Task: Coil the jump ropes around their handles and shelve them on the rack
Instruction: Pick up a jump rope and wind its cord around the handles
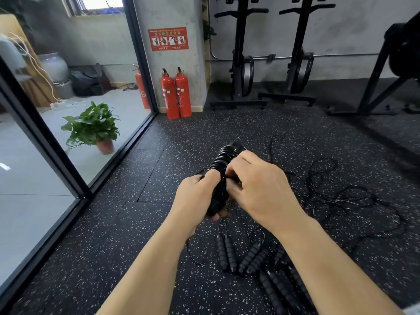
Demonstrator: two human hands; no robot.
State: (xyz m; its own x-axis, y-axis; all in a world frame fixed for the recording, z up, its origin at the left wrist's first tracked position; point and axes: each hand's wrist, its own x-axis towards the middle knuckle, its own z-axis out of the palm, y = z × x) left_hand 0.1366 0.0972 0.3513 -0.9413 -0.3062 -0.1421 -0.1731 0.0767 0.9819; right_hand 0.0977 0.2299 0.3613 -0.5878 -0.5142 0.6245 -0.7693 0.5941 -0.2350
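Note:
A pair of black ribbed jump-rope handles point(223, 164) is held upright in front of me, with thin black rope wound around the upper half. My left hand point(195, 198) grips the lower part of the handles. My right hand point(256, 187) pinches the rope against the handles at mid-height. On the speckled floor below lie several more black handle pairs point(250, 258). Their loose thin ropes point(336, 196) sprawl tangled to the right. No rack for the ropes can be made out.
Two red fire extinguishers point(176, 94) stand by a concrete pillar ahead. A glass wall with a black frame point(56, 155) runs along the left, a potted plant point(95, 128) behind it. Black exercise machines point(270, 64) line the back wall.

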